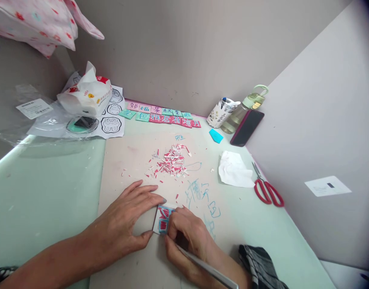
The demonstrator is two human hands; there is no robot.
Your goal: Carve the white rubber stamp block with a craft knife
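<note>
A small square carving block [163, 225], with red and blue marks on its white-edged face, lies on the beige board [124, 160]. My left hand [121, 220] steadies it, the thumb at its lower left corner and the forefinger at its top edge, the other fingers stretched out. In my right hand [190, 235] is a slim grey carving knife [208, 271], gripped like a pen over the block's right side. Its tip is hidden by my fingers. Beyond the hands is a heap of red and white shavings [174, 160].
Two rows of lettered tiles [163, 116] line the back. On the right are red-handled scissors [268, 190], a crumpled tissue [235, 169], a phone [247, 127], a bottle [232, 120] and a pen cup [221, 112]. A tissue pack [88, 96] sits back left.
</note>
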